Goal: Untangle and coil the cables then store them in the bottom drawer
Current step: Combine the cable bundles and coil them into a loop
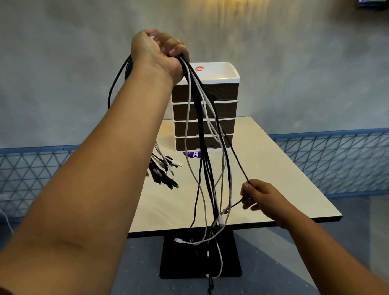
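Cables (203, 133): we are holding a mixed bunch of black and white ones up high in front of us; they are hanging in long strands in front of the drawer unit and past the near edge of the table, with plug ends dangling low over the table's black base (199, 255).
Left hand (159, 51): we are gripping the top of the bunch with our fingers curled tight round it, arm stretched up and forward; a loop of black cable is drooping behind our wrist.
Right hand (260, 197): we are pinching a single black strand (239, 165) between thumb and fingertips, drawing it out to the right of the hanging bunch, low and near the table's front edge.
Loose ends (164, 169): more plugs, black and white, are lying fanned out on the tabletop to the left of the drawer unit; whether they belong to the held bunch is hard to say, since our arm is covering the join.
Drawer unit (223, 109): it is standing upright at the far side of the table, white frame with four dark drawers, all looking pushed in; the bottom drawer (228, 141) is sitting just above the tabletop.
Table (280, 176): a pale top with a dark edge, and a purple sticker (192, 154) is lying just in front of the drawer unit.
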A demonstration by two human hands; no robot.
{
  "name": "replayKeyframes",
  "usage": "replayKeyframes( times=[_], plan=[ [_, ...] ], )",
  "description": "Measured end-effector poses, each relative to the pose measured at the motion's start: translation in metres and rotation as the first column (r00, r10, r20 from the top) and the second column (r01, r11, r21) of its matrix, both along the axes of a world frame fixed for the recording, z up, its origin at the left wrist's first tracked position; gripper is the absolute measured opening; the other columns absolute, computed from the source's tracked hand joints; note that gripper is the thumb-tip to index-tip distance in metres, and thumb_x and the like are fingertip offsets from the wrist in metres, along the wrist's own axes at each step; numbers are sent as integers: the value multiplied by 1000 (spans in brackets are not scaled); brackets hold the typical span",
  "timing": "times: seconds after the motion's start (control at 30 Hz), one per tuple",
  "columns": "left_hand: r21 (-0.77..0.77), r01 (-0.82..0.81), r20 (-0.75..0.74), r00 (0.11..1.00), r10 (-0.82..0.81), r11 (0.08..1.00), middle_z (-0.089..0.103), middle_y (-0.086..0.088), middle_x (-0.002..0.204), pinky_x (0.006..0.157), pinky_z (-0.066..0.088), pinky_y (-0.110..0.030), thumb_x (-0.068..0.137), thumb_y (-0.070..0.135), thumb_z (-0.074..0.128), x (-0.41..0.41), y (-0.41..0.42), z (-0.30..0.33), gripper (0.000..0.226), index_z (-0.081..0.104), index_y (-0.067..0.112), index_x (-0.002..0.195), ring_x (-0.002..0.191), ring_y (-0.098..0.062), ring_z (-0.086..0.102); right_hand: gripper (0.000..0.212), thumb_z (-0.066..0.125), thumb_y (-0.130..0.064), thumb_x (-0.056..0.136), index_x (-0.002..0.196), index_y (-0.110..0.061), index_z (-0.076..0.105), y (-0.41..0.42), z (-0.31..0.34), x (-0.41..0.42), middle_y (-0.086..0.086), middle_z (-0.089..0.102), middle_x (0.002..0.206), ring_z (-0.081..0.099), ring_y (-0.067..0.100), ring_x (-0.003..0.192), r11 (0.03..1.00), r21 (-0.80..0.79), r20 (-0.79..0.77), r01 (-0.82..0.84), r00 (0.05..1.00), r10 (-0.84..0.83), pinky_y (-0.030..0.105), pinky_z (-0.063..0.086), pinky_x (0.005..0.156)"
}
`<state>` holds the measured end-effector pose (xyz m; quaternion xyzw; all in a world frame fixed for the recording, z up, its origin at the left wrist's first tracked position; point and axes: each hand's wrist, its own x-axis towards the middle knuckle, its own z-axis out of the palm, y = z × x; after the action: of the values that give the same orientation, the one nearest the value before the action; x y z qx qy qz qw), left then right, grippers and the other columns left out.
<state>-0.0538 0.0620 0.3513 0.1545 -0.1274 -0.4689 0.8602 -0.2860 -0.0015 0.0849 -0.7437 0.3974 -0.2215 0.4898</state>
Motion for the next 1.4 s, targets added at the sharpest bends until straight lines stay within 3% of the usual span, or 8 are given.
replayKeyframes(
  times=[0.2, 0.4, 0.5, 0.67, 0.87, 0.97, 1.13, 1.4],
  plan=[
    [-15, 2, -28, 1000, -3, 1000, 23, 7, 39, 36, 15, -13, 67, 4, 36, 1, 0, -4, 27, 31, 17, 44, 31, -9, 18, 32, 34, -30, 106, 93, -11, 57, -6, 24, -5, 8, 63, 66, 67, 28, 75, 912, 362, 464, 195, 811, -357, 36, 51, 73],
    [32, -48, 14, 999, 48, 998, 23, 7, 40, 37, 14, -13, 65, 4, 35, 0, -3, -11, 24, 31, 19, 46, 31, -9, 17, 33, 39, -35, 99, 89, -16, 64, -1, 68, -10, 2, 58, 60, 64, 20, 67, 980, 185, 756, -75, 648, -93, 30, 56, 72],
    [44, -57, -10, 998, 58, 997, 23, 7, 38, 34, 15, -13, 61, 3, 34, 0, -4, -14, 25, 29, 18, 41, 29, -10, 17, 31, 47, -35, 96, 92, -11, 66, -4, 81, -14, 1, 49, 57, 55, 16, 59, 999, 24, 701, 41, 711, -46, 27, 55, 67],
    [21, -55, -38, 998, 56, 998, 23, 7, 40, 36, 16, -12, 63, 4, 34, 6, 3, -8, 25, 33, 17, 42, 32, -9, 18, 36, 45, -36, 101, 78, -13, 61, -20, 45, -32, 4, 50, 61, 50, 17, 57, 885, -209, 289, 415, 891, -350, 30, 42, 57],
    [-22, -44, -30, 999, 43, 999, 24, 6, 40, 34, 16, -13, 66, 4, 36, 6, 9, -3, 29, 32, 15, 40, 31, -10, 19, 49, 49, -35, 99, 70, 4, 57, -13, -31, -46, 8, 55, 57, 55, 30, 60, 917, -360, -318, 169, 902, -291, 32, 34, 54],
    [-34, -46, -37, 998, 45, 998, 23, 6, 41, 34, 16, -13, 68, 4, 35, 5, 10, -1, 30, 33, 16, 40, 31, -10, 19, 38, 53, -30, 99, 80, 1, 64, 2, -39, -31, 2, 60, 65, 58, 23, 61, 965, -245, -294, 90, 942, -163, 29, 39, 55],
    [-20, -11, -9, 1000, 11, 1000, 24, 7, 39, 34, 17, -12, 68, 5, 36, -10, 7, 0, 29, 32, 16, 41, 29, -10, 19, 18, 51, -23, 100, 112, -15, 62, 26, 3, 26, 3, 63, 105, 68, 20, 75, 999, 42, 64, 4, 998, -7, 29, 52, 66],
    [-44, 65, -18, 998, -66, 997, 23, 5, 36, 34, 18, -10, 69, 4, 32, -30, 17, 5, 29, 31, 17, 44, 26, -10, 19, 11, 61, -20, 94, 97, -9, 63, 24, -10, 72, 8, 64, 83, 52, 15, 53, 938, 337, 47, 75, 994, -97, 26, 37, 52]
  ],
)
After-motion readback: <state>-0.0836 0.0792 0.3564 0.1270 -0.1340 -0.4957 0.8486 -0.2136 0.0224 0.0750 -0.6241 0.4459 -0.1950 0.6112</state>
